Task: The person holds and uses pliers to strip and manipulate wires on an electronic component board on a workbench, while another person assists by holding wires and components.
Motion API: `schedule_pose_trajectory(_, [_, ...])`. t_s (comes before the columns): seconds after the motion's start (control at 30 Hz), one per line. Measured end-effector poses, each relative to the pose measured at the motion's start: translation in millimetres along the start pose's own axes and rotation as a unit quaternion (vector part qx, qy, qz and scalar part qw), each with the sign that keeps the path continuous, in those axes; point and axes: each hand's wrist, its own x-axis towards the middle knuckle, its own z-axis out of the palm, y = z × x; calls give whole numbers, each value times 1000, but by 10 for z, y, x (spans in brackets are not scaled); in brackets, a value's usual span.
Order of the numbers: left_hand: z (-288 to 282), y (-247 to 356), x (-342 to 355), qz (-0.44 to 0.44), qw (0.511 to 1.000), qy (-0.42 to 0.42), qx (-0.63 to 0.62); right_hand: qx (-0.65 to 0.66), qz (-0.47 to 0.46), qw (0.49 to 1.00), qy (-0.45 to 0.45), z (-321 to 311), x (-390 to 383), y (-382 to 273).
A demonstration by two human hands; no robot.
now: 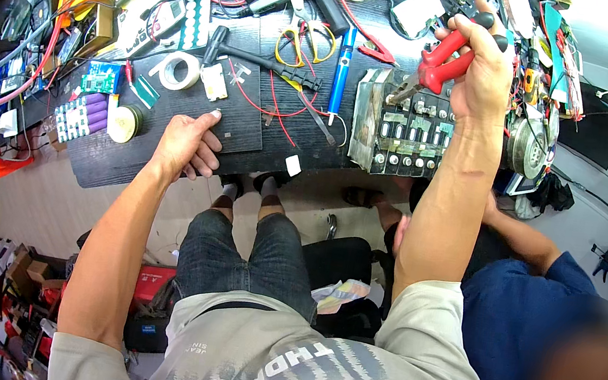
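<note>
My right hand [483, 75] is raised over the right part of the bench, wrapped round red-handled pliers [439, 70]. Their metal jaws point down and left, in front of a clear-sided case of battery cells [404, 138] with rows of white round terminals; whether the jaws touch it I cannot tell. At the bench's near edge my left hand [187, 144] is closed, thumb against curled fingers. A tiny pale bit shows at the thumb tip, too small to name. Just beyond it lie a small white piece [214, 82] and a roll of white tape [179, 71].
A hammer [260, 58], yellow-handled scissors [305, 42] and a blue cylindrical tool [342, 71] lie mid-bench. Purple cells [85, 116] and a round tin [124, 124] sit left. A wire spool [529, 148] stands right. A person in a dark blue shirt [510, 328] is close on my right.
</note>
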Motion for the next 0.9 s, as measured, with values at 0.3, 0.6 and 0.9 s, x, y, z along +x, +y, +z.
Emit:
schedule_pose_trajectory(0.3, [-18, -24, 30, 0, 1000, -5, -3, 134, -130, 980, -67, 231, -424, -32])
schedule_pose_trajectory(0.6, [-13, -21, 24, -3, 1000, -2, -11, -6, -230, 973, 6, 99, -1164, -18])
schedule_pose_trajectory(0.9, [-11, -57, 56, 6, 1000, -4, -17, -58, -169, 983, -37, 140, -1028, -258])
